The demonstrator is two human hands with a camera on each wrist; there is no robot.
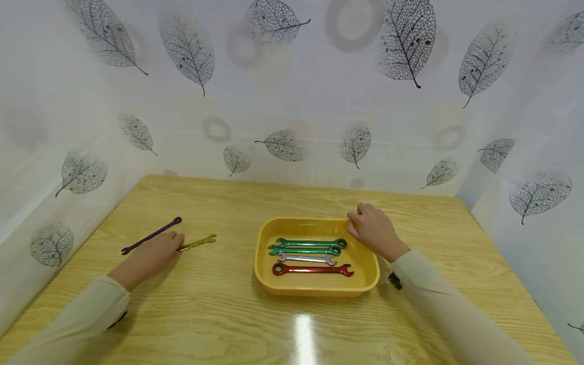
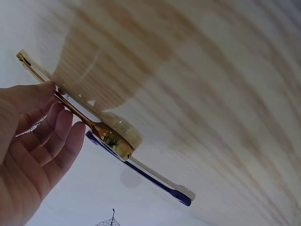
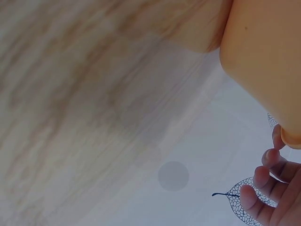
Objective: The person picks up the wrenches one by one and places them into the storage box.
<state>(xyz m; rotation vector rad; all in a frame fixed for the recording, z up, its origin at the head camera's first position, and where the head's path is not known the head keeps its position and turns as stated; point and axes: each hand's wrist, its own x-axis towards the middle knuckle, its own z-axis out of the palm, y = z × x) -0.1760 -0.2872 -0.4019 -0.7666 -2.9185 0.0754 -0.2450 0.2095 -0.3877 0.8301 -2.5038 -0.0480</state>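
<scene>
Gold wrench (image 1: pixel 197 243), purple wrench (image 1: pixel 152 236), red wrench (image 1: pixel 312 269), green wrenches (image 1: pixel 310 243) and silver wrench (image 1: pixel 306 259): smooth metal by look, glossy. Yellow tray (image 1: pixel 315 292) smooth plastic, soft sheen; tabletop (image 1: pixel 219 324) wood-grained, shiny, mirroring a bright glare streak. Leaf-print backdrop (image 1: pixel 310 91) smooth, faintly glossy, plastic or cloth unclear; pale sleeves (image 1: pixel 456 309) matt cloth.

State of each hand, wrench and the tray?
Yellow tray: upright, holding four wrenches
Gold wrench: pinched
Purple wrench: lying on table
Two green wrenches: lying in tray
Silver wrench: lying in tray
Red wrench: lying in tray
Left hand: pinching gold wrench
Right hand: gripping tray rim
</scene>
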